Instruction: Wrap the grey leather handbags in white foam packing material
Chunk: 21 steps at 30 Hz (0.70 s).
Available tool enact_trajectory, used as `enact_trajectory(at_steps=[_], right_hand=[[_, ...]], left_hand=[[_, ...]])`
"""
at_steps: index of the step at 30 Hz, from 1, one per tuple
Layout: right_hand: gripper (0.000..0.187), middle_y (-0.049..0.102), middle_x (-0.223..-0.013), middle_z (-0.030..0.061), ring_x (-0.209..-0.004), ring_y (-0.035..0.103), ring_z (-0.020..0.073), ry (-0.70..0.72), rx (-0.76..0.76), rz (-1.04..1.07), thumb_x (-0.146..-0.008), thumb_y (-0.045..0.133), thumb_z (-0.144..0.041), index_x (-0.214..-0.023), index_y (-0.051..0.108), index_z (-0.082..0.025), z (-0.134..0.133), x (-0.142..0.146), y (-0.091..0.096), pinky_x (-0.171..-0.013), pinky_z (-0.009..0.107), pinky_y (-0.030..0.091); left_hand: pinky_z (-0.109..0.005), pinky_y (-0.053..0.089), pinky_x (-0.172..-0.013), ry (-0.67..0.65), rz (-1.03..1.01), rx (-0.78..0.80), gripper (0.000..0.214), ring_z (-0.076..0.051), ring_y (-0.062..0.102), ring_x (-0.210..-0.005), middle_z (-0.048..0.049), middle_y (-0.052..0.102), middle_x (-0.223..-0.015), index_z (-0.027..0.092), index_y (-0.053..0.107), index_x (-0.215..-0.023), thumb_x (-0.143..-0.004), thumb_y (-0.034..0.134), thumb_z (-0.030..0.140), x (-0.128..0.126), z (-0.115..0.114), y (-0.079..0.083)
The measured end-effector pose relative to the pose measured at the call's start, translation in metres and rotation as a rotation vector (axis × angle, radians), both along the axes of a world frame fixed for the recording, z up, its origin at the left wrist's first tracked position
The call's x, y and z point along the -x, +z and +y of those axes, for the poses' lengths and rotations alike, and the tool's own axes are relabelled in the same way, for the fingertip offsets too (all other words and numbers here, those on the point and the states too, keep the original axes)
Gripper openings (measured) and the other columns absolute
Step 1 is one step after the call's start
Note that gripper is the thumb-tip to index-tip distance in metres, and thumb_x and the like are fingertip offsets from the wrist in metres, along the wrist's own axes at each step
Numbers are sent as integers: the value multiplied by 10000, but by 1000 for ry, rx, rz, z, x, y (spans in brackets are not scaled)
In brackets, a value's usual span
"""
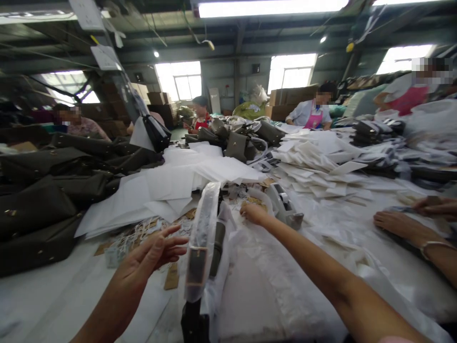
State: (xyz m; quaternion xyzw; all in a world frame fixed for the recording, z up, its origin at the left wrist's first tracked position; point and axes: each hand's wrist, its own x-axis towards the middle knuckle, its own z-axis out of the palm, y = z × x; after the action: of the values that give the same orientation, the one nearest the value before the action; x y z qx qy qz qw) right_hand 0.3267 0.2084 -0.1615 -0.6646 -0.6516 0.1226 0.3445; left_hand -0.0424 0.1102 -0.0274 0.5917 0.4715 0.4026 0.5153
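My left hand [153, 252] is held over the table with its fingers stretched apart and nothing in it. Just right of its fingertips stands a dark bag strap with a buckle [196, 267], its upper part covered in clear plastic [206, 214]. Behind the strap is a dark olive bag [217, 247], partly inside white wrapping. My right hand [254, 214] reaches forward past the bag, fingertips bent together at a heap of small tags and scraps; what they grip, if anything, is hidden. Close to its right sits a grey tape dispenser [283, 205].
White foam sheets [167, 181] lie in front, with another stack [317, 162] to the right. Dark bags [39, 209] are piled at left. Tags with cords [139, 238] are scattered near my left hand. A co-worker's hands [403, 226] work at right; other people sit across the table.
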Motion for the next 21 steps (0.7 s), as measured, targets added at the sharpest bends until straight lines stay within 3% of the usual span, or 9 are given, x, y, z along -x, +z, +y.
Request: enact_trajectory(at_steps=[2, 5, 8, 10, 14, 18, 21], right_hand=[[84, 728, -982, 84, -927, 681, 212, 113, 53, -57, -902, 671, -214, -944, 731, -173, -5, 1, 7, -881, 333, 531], [240, 728, -1086, 99, -947, 688, 248, 213, 31, -96, -930, 554, -213, -1103, 720, -197, -26, 10, 9, -901, 381, 524], [267, 733, -1083, 75, -942, 704, 249, 290, -70, -111, -974, 497, -334, -1096, 714, -236, -63, 22, -4, -869, 378, 556], [266, 736, -1080, 66, -966, 710, 246, 268, -137, -96, -978, 497, -373, -1065, 722, -260, -88, 30, -15, -859, 354, 574], [260, 742, -1070, 61, -941, 725, 241, 216, -203, -52, -960, 504, -365, -1060, 726, -275, -118, 50, -22, -840, 331, 600], [290, 748, -1040, 58, -934, 728, 242, 233, -155, 4, -953, 462, -311, -1048, 734, -283, -122, 69, -23, -825, 343, 609], [283, 751, -1020, 56, -929, 728, 253, 249, -122, 34, -919, 481, -311, -1012, 748, -313, -120, 73, -45, -806, 355, 619]], left_hand=[[-398, 566, -938, 34, 122, -112, 557, -276, 698, -1024, -97, 735, -1114, 201, 646, -1243, -836, 657, 581, 14, 13, -18], [-378, 559, -933, 136, 314, -253, 466, -254, 701, -1014, -85, 741, -1091, 190, 673, -1148, -864, 599, 551, 42, 37, -48], [-364, 558, -899, 197, 467, -305, 364, -243, 705, -963, -75, 751, -1041, 196, 708, -1015, -867, 561, 494, 63, 59, -71], [-341, 545, -893, 184, 504, -328, 300, -230, 699, -951, -61, 753, -1028, 207, 723, -982, -866, 565, 434, 66, 72, -78], [-292, 530, -865, 35, 548, -377, 240, -198, 696, -918, -38, 758, -996, 215, 739, -1005, -879, 568, 328, 44, 104, -83], [-333, 517, -920, -146, 568, -407, 213, -199, 689, -963, -47, 753, -1022, 190, 735, -1023, -910, 573, 269, -4, 150, -91], [-400, 529, -923, -224, 590, -410, 168, -194, 689, -946, -61, 739, -1000, 153, 709, -978, -930, 613, 283, -45, 180, -97]])
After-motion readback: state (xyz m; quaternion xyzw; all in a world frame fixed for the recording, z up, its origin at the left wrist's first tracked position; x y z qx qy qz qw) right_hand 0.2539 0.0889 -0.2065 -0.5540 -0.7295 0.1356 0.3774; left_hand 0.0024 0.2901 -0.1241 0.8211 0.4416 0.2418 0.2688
